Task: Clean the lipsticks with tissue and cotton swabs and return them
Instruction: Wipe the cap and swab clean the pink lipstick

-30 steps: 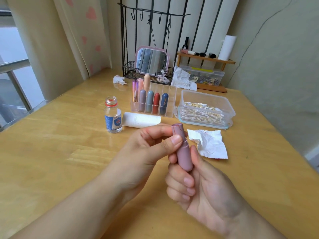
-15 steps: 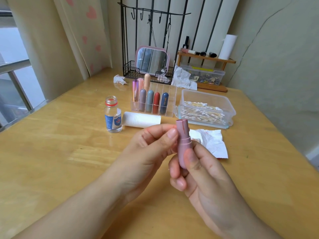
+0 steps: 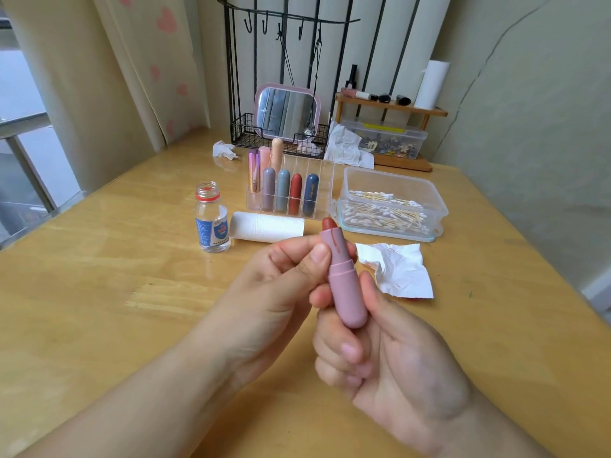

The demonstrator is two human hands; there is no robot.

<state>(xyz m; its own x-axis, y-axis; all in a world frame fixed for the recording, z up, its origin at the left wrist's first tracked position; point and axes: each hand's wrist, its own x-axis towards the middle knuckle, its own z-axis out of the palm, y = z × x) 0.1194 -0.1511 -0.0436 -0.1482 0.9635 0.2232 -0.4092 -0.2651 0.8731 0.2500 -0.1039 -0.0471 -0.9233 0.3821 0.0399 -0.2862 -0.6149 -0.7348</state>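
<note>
Both hands on the pink lipstick (image 3: 347,285): right hand (image 3: 390,368) grips base, left hand (image 3: 281,276) pinches top. Bullet's exposed w/ smears, so prob stains fingers.

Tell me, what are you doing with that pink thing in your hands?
A person is cleaning lipsticks at a wooden table. Both hands hold a pink lipstick upright: the right hand grips its base, and the left hand pinches the upper part. The cap is off, the reddish-brown stick shows at the top, and a smear runs down the tube. A crumpled tissue lies just behind, near a box of cotton swabs. More lipsticks stand in a clear organizer.
</note>
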